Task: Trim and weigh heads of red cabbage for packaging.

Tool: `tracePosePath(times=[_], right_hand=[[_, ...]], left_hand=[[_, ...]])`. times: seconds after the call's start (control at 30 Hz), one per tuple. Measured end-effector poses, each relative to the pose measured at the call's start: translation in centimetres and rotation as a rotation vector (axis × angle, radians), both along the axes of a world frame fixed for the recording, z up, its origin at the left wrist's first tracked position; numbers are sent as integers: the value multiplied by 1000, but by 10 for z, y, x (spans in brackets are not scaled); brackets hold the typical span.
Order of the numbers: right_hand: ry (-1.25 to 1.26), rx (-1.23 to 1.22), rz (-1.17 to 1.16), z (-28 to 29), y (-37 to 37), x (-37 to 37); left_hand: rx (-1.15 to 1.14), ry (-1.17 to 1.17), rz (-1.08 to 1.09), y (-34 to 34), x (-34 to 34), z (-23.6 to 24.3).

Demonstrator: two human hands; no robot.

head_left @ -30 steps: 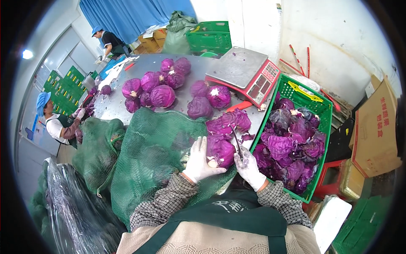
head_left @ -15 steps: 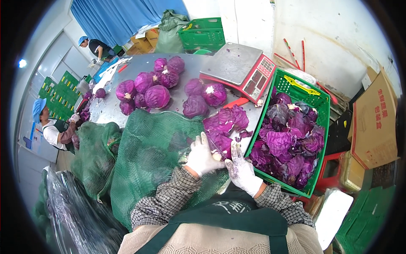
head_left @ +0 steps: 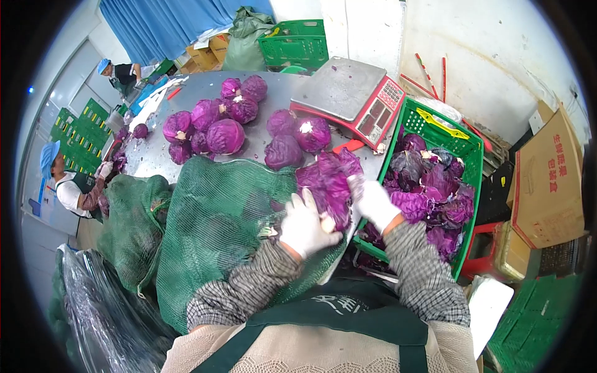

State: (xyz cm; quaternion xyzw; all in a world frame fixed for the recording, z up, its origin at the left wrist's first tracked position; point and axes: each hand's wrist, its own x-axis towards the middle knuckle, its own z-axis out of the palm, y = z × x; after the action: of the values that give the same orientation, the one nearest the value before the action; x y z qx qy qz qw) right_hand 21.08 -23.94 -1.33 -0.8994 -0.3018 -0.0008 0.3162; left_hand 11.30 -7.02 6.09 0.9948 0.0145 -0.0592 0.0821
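A red cabbage (head_left: 328, 181) with loose purple leaves and a pale stem stub lies at the table's near edge, in front of me. My left hand (head_left: 305, 227), white-gloved, cups its left and near side, thumb by the stub. On its right, my right hand (head_left: 375, 204), also gloved, reaches to the leaves; its fingertips are smeared by motion, so their grip is unclear. A green mesh sack (head_left: 217, 230) with round shapes inside lies beside my left forearm. To the right, a green crate (head_left: 477, 186) holds many purple leaves.
Whole red cabbages (head_left: 225, 137) stand further back on the metal table (head_left: 163, 112). Behind the crate's left side sits a red scale (head_left: 342, 93), with a red-handled tool (head_left: 348, 147) near it. At the far left, a person (head_left: 74, 186) works, another (head_left: 121, 78) beyond.
My right hand has moved up and right from the stub to the cabbage's right side. The cabbage and its leaves have shifted and tilted up; my left hand stays close by it.
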Motion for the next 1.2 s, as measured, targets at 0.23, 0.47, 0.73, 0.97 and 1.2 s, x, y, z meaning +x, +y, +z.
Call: tracePosePath(times=[0.23, 0.47, 0.73, 0.97, 1.2], right_hand=[[601, 939, -493, -98, -33, -11], [674, 976, -596, -24, -72, -37], [813, 844, -109, -8, 31, -86], [1052, 826, -114, -9, 16, -98], [1150, 888, -100, -9, 5, -99]], left_hand=[[-315, -369, -114, 48, -53, -52], [-525, -287, -56, 75, -58, -65], [-416, -340, -118, 62, -59, -61], [-778, -18, 336, 72, -20, -64], [-996, 7, 285, 66, -25, -71]])
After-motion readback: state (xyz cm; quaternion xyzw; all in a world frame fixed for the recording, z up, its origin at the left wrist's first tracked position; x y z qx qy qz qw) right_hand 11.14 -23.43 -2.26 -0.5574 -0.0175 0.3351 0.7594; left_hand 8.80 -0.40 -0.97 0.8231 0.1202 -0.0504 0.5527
